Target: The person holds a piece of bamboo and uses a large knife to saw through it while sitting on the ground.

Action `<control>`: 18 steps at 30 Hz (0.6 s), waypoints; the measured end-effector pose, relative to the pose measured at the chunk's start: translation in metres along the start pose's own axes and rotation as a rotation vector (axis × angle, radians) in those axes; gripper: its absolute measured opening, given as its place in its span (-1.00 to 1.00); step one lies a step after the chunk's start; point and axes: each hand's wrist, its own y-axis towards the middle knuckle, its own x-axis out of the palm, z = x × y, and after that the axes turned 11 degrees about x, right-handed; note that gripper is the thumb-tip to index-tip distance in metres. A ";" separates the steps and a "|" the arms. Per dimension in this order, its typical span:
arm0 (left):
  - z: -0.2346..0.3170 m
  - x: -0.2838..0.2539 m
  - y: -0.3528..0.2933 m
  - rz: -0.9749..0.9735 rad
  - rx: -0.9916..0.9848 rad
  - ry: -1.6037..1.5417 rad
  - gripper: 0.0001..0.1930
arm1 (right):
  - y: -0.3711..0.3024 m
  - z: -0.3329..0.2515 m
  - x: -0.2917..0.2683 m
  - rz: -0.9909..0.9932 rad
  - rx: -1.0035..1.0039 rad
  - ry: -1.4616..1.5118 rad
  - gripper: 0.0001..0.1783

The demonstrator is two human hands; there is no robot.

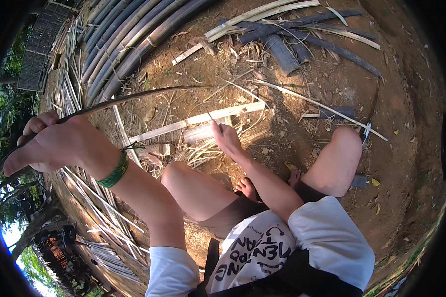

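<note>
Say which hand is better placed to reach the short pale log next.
Probably the right hand: it appears nearer that short pale log, while the left hand holds the long dark strip.

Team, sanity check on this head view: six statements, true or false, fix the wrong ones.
1. The left hand grips a long dark strip. True.
2. The long dark strip is wound into a coil. False: it stretches out lengthwise.
3. A green braided bracelet circles the left wrist. True.
4. The right hand wears a glove. False: it is bare.
5. Several bamboo poles lie side by side at the picture's upper left. True.
6. Both knees are covered by trousers. False: both knees are bare.
</note>
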 end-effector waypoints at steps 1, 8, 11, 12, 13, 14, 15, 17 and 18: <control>-0.001 0.001 0.000 -0.004 -0.014 0.009 -0.23 | 0.000 0.006 0.000 0.024 0.030 -0.013 -0.14; -0.001 -0.011 0.000 0.049 -0.033 0.064 -0.23 | 0.028 0.057 -0.008 -0.107 0.372 -0.135 -0.09; -0.005 -0.016 0.003 0.018 -0.011 0.058 -0.24 | 0.011 0.073 -0.004 -0.100 0.345 -0.178 -0.07; -0.001 -0.009 0.004 0.029 -0.040 0.051 -0.25 | 0.019 0.095 -0.002 -0.026 0.387 -0.177 -0.06; 0.002 -0.005 0.009 0.051 -0.050 0.045 -0.25 | 0.030 0.104 -0.005 0.024 0.432 -0.241 -0.01; 0.004 0.003 0.003 0.068 -0.079 0.051 -0.26 | 0.043 0.117 -0.018 0.103 0.493 -0.296 0.04; 0.001 -0.003 0.005 0.078 -0.091 0.067 -0.26 | 0.045 0.116 -0.029 0.091 0.442 -0.328 0.04; -0.004 -0.021 0.016 0.111 -0.115 0.100 -0.25 | 0.045 0.110 -0.046 0.090 0.356 -0.394 0.03; -0.006 -0.031 0.018 0.143 -0.144 0.100 -0.26 | 0.039 0.109 -0.054 0.091 0.356 -0.394 0.02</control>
